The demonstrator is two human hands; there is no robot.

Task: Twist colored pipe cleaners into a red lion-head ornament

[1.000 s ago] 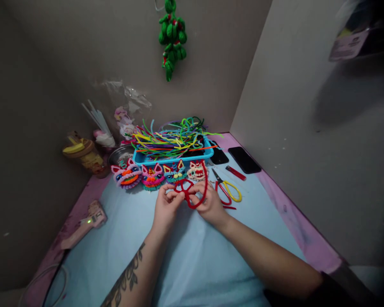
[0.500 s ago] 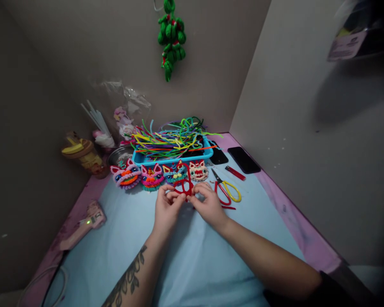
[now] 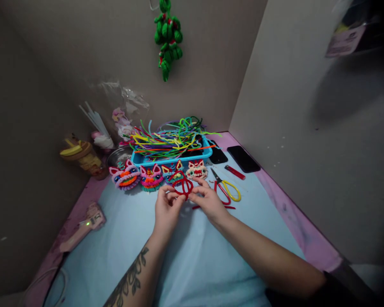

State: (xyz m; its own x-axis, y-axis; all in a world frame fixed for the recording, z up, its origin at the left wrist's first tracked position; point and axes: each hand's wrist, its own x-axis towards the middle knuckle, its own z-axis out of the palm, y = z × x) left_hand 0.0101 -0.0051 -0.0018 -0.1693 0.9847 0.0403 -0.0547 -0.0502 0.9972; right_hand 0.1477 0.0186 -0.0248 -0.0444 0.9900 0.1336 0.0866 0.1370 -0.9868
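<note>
A red pipe-cleaner shape [image 3: 183, 186], a rounded loop with bars across its middle, is held up between my two hands. My left hand [image 3: 167, 209] pinches its lower left side between thumb and fingers. At its right edge, the thumb and fingertips of my right hand [image 3: 210, 204] close on the red strand. Loose red pipe-cleaner pieces [image 3: 229, 207] lie on the blue cloth beside my right hand. Just behind my hands stand several fuzzy animal heads: a lilac one [image 3: 126, 175], a pink one [image 3: 151, 177], a teal one [image 3: 170, 175] and a cream one [image 3: 197, 170].
Behind the heads, a blue tray [image 3: 169, 162] holds colourful pipe cleaners [image 3: 166, 143]. Scissors [image 3: 225, 187], a red lighter [image 3: 234, 172] and dark phones [image 3: 243, 159] lie to the right. A pink glue gun [image 3: 85, 226] rests left. Green fuzzy decorations [image 3: 168, 38] hang on the wall.
The red strand that stood upright above the loop is now bent down across its top. My right fingers have shifted slightly and spread a little.
</note>
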